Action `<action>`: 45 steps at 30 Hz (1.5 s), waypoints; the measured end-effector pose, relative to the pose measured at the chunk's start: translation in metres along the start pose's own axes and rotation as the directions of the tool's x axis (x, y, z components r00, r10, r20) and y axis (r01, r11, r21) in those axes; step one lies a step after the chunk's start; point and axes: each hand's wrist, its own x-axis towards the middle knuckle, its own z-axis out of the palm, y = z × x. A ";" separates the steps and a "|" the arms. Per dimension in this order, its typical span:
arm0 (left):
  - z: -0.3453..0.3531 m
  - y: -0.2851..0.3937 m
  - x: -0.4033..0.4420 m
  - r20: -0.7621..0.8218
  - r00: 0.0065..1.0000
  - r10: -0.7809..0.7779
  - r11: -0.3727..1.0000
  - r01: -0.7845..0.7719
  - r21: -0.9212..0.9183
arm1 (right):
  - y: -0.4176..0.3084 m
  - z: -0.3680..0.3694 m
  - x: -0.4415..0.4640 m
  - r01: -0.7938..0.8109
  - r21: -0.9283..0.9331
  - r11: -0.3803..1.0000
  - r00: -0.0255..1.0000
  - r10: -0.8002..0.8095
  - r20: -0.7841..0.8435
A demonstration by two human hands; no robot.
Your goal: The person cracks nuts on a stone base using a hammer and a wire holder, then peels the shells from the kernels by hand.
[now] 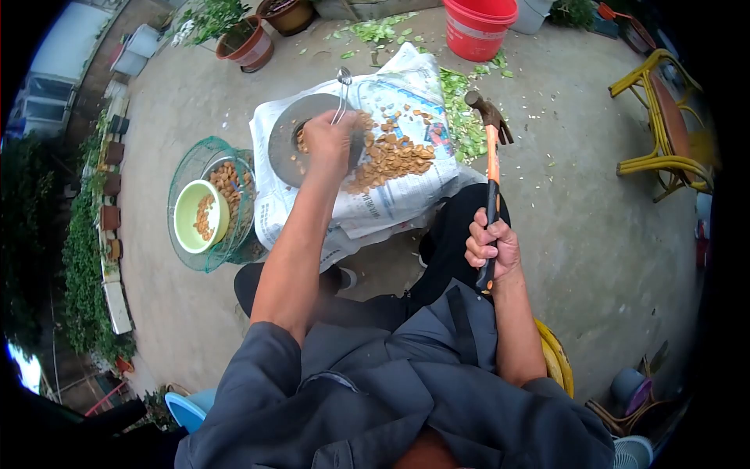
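My left hand (328, 144) is closed over a round grey slab (283, 156). A shiny wire handle (344, 87) with a coiled end sticks out past its fingers; the tool's lower part is mostly hidden. A few brown nuts or kernels (301, 141) lie on the slab beside the hand. In my right hand (494, 244) is a claw hammer (493, 168), gripped low on its black and orange handle, head upward. To the right of the slab, a pile of brown cracked shells or nuts (394, 162) spreads over a printed white sack (367, 209).
Left of the sack, a green mesh basket (181, 156) contains more brown nuts (229, 184) and a pale green bowl (181, 227) with some pieces inside. A red bucket (478, 35), potted plant (248, 47) and yellow-framed chair (664, 125) stand around. Green scraps (462, 117) litter the concrete.
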 end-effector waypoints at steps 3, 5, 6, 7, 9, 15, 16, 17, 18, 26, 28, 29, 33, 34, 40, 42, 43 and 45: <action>-0.066 -0.002 -0.013 -0.086 0.996 -0.017 0.972 -0.004 -0.235 | 0.003 -0.001 0.001 -0.013 -0.041 0.999 1.000 0.012 -0.017; -0.107 -0.037 0.000 -0.180 0.983 -0.017 0.982 -0.018 -0.189 | 0.005 0.001 0.003 -0.026 -0.064 0.998 1.000 0.025 -0.012; -0.120 -0.042 -0.001 -0.226 0.967 -0.117 0.979 0.075 -0.187 | 0.006 0.001 0.004 -0.032 -0.077 0.997 0.999 0.031 -0.017; -0.127 -0.048 -0.003 -0.234 0.964 -0.126 0.982 0.088 -0.165 | 0.007 0.002 0.005 -0.037 -0.092 0.995 0.999 0.035 -0.023; -0.134 -0.058 -0.006 -0.248 0.958 -0.145 0.985 0.117 -0.125 | 0.010 0.002 0.007 -0.054 -0.111 0.992 0.998 0.050 -0.042; -0.138 -0.069 -0.001 -0.290 0.953 -0.091 0.989 0.054 -0.134 | 0.017 0.006 0.013 -0.095 -0.185 0.978 0.991 0.076 -0.111; -0.140 -0.060 -0.007 -0.306 0.941 -0.143 0.982 0.098 -0.159 | 0.018 0.007 0.013 -0.097 -0.200 0.975 0.989 0.072 -0.129; -0.145 -0.063 -0.009 -0.345 0.932 -0.106 0.990 0.068 -0.122 | 0.019 0.009 0.013 -0.094 -0.249 0.964 0.986 0.056 -0.155; -0.153 -0.065 -0.012 -0.384 0.921 -0.069 0.996 0.041 -0.083 | 0.020 0.010 0.013 -0.093 -0.297 0.950 0.983 0.040 -0.182; -0.169 -0.069 -0.084 -0.301 0.892 0.337 0.710 -0.031 0.703 | 0.028 0.023 0.013 -0.123 -0.465 0.877 0.955 -0.023 -0.296; -0.167 -0.071 -0.090 -0.241 0.909 0.339 0.688 -0.065 0.723 | 0.030 0.024 0.015 -0.135 -0.495 0.858 0.949 -0.031 -0.313; -0.165 -0.071 -0.090 -0.209 0.914 0.347 0.632 -0.063 0.772 | 0.031 0.026 0.015 -0.144 -0.533 0.834 0.939 -0.055 -0.340; -0.157 -0.062 -0.093 -0.139 0.952 0.273 0.484 -0.011 0.875 | 0.052 0.054 0.021 -0.203 -0.707 0.677 0.883 -0.186 -0.431; -0.156 -0.060 -0.095 -0.139 0.953 0.269 0.483 -0.008 0.876 | 0.058 0.062 0.025 -0.225 -0.766 0.603 0.870 -0.230 -0.436; -0.152 -0.062 -0.101 -0.097 0.967 0.235 0.525 -0.042 0.850 | 0.098 0.127 0.056 -0.181 -0.970 -0.161 0.923 -0.369 -0.110; -0.152 -0.063 -0.100 -0.090 0.963 0.255 0.541 -0.065 0.838 | 0.116 0.133 0.074 -0.033 -0.882 -0.470 0.938 -0.319 0.135; -0.153 -0.063 -0.100 -0.084 0.962 0.258 0.544 -0.073 0.836 | 0.127 0.138 0.083 -0.019 -0.846 -0.533 0.939 -0.300 0.168; -0.156 -0.060 -0.098 -0.057 0.960 0.276 0.541 -0.106 0.834 | 0.141 0.113 0.103 -0.074 -0.802 -0.593 0.964 -0.247 0.094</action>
